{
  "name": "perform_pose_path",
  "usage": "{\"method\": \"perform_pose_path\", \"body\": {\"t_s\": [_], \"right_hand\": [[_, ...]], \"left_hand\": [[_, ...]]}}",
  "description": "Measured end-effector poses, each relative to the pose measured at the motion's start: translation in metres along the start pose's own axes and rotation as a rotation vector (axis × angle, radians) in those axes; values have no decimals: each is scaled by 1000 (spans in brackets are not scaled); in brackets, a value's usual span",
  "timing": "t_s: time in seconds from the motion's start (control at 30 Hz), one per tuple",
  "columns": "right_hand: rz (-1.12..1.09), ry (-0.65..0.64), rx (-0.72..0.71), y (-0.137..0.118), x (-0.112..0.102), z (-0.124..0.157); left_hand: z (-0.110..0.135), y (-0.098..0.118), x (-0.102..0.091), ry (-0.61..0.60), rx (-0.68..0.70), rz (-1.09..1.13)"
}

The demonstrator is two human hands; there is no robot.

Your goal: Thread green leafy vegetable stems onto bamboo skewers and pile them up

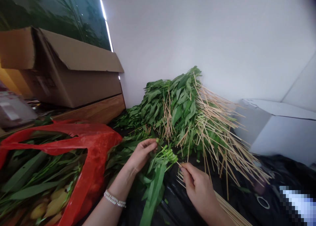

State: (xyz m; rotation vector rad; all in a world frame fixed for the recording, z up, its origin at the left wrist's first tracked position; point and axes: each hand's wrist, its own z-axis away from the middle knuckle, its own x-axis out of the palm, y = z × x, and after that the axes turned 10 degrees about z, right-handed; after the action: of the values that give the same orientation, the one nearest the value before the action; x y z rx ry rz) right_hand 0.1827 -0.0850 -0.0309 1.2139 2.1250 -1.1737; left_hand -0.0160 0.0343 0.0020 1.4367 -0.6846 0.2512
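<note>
My left hand (144, 152) is closed, thumb and finger pinching a cut green stem (157, 140). In my right hand (197, 183), the fingertips grip a thin bamboo skewer (179, 164) that points toward the greens. Between the hands lies a bunch of leafy greens (155, 186), its light green stems (169, 154) bunched at the top and the long leaves hanging toward me. Loose bamboo skewers (230, 208) rest beneath my right wrist. Behind both hands rises a large heap of skewered leafy greens (182, 104), with many sticks fanning out to the right.
To the left, a red plastic bag (97, 160) holds more long leaves. Beyond it an open cardboard box (76, 84) stands on a wooden surface (98, 109). A white box (278, 130) is at the right. Black plastic sheeting (177, 203) covers the work area before a white wall.
</note>
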Motion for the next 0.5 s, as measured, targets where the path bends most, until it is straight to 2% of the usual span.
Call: {"method": "perform_pose_path", "body": {"t_s": [0.1,0.33,0.5], "right_hand": [[-9,-4,1,0,0,0],[-24,2,-3,1,1,1],[1,1,3,1,2,0]], "left_hand": [[-4,4,-2,77,60,88],[0,-1,2,-105,21,-59],[1,-4,1,-120,9,-106]]}}
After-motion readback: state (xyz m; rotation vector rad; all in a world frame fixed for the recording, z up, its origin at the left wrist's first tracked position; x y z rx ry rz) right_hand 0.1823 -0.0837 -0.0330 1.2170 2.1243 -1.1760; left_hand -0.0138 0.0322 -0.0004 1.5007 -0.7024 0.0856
